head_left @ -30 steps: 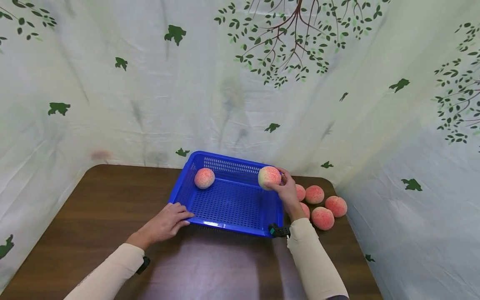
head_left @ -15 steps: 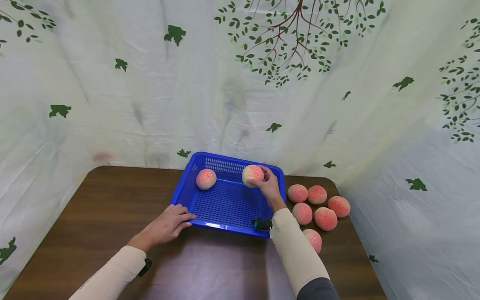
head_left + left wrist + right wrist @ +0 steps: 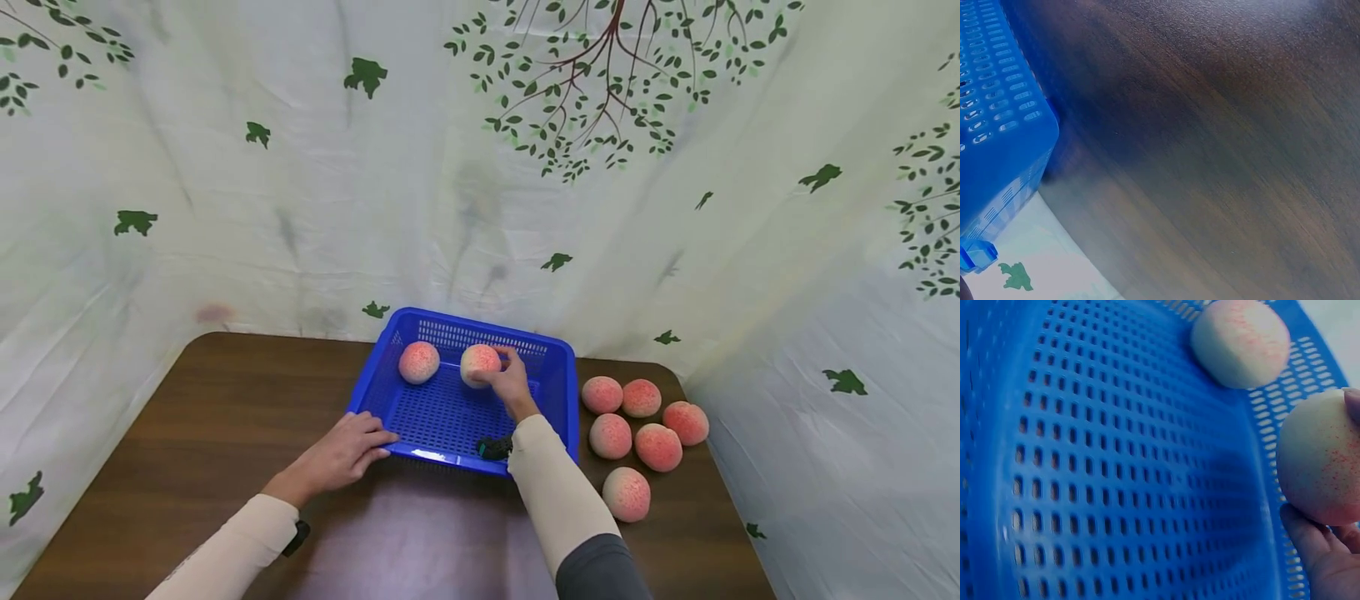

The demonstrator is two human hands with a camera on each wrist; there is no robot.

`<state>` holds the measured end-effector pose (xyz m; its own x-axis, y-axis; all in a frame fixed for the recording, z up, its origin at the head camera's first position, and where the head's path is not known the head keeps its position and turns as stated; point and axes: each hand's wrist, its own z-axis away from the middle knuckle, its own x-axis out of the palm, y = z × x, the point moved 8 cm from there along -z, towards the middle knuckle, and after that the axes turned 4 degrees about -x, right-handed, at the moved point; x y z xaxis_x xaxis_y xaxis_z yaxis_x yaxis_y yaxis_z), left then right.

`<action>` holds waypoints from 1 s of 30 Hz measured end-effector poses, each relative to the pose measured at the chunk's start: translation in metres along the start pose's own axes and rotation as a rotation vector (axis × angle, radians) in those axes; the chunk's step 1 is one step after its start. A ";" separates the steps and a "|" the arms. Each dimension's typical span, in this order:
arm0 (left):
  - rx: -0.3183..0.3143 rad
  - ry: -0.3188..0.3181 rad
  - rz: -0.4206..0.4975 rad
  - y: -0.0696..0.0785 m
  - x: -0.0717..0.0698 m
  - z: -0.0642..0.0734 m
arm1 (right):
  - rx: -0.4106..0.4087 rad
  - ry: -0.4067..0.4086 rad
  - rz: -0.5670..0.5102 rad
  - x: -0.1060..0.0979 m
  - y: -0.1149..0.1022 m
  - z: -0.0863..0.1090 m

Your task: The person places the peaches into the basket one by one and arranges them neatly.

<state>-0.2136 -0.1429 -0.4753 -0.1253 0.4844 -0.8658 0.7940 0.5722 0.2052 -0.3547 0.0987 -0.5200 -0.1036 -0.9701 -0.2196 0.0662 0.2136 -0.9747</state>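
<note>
My right hand (image 3: 513, 385) holds a pink and cream peach (image 3: 479, 365) inside the blue plastic basket (image 3: 561, 417), thumb and fingers round its sides. In the right wrist view the held peach (image 3: 1322, 456) is at the right edge, with fingers (image 3: 1307, 534) under it. Another peach (image 3: 419, 362) rests in the basket's back left part, also seen in the right wrist view. My left hand (image 3: 345, 450) grips the basket's rim at its front left corner. The left wrist view shows the basket's outer side (image 3: 1004, 119), with the hand almost wholly out of frame.
Several peaches lie on the brown wooden table (image 3: 225, 417) right of the basket, the nearest peach (image 3: 627, 494) beside my right forearm. A white cloth with printed leaves (image 3: 300, 208) hangs behind the table and along its sides.
My right hand has carried its peach leftward from the basket's right side to near the other peach, and lower. The left hand stays at the corner. More table peaches have come into view.
</note>
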 end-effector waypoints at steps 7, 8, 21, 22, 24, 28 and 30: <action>-0.015 -0.011 0.010 -0.001 -0.001 -0.002 | 0.018 0.051 0.021 0.016 0.002 -0.003; -0.015 -0.012 0.010 -0.001 -0.001 -0.002 | 0.024 0.053 0.027 0.018 0.002 -0.004; -0.025 -0.013 0.029 -0.002 0.001 0.003 | 0.078 0.053 0.044 0.043 0.015 -0.008; -0.026 -0.015 0.029 -0.002 0.000 0.003 | 0.081 0.059 0.051 0.043 0.015 -0.008; -0.028 -0.016 0.027 -0.002 0.000 0.003 | 0.083 0.068 0.062 0.045 0.016 -0.007; -0.026 -0.021 0.016 -0.002 -0.001 0.003 | 0.084 0.068 0.092 0.048 0.014 -0.006; -0.024 -0.024 0.013 -0.001 -0.001 0.003 | 0.085 0.067 0.093 0.049 0.014 -0.005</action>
<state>-0.2132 -0.1458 -0.4760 -0.1007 0.4759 -0.8737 0.7811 0.5818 0.2269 -0.3641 0.0546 -0.5447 -0.1590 -0.9360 -0.3141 0.1621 0.2890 -0.9435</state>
